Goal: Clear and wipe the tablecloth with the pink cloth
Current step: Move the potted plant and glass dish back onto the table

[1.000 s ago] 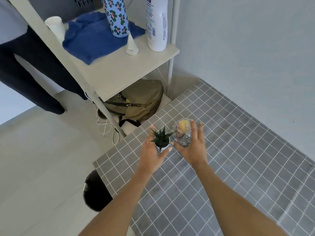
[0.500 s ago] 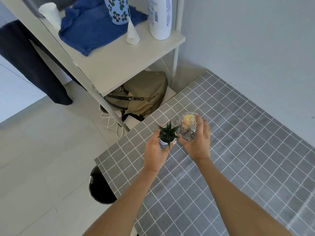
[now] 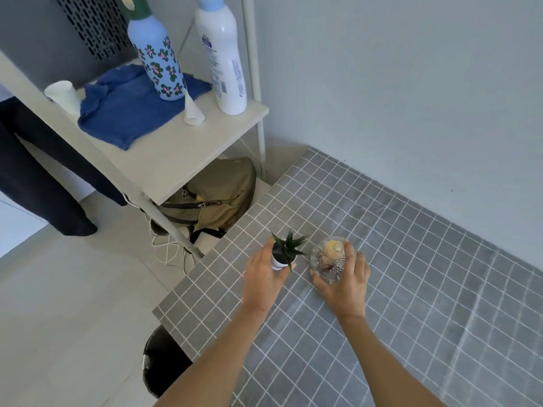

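— Where's everything?
— My left hand (image 3: 264, 277) grips the potted plant (image 3: 286, 252), upright, leaves up; my right hand (image 3: 343, 282) clasps the glass jar (image 3: 330, 261) — shells inside — both over the tablecloth (image 3: 411, 274).

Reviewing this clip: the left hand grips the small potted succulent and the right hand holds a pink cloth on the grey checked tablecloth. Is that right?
Not quite. In the head view the right hand holds a clear glass jar with something yellowish inside, not a pink cloth; no pink cloth shows. The rest stands: the left hand grips the small potted succulent at the grey checked tablecloth.
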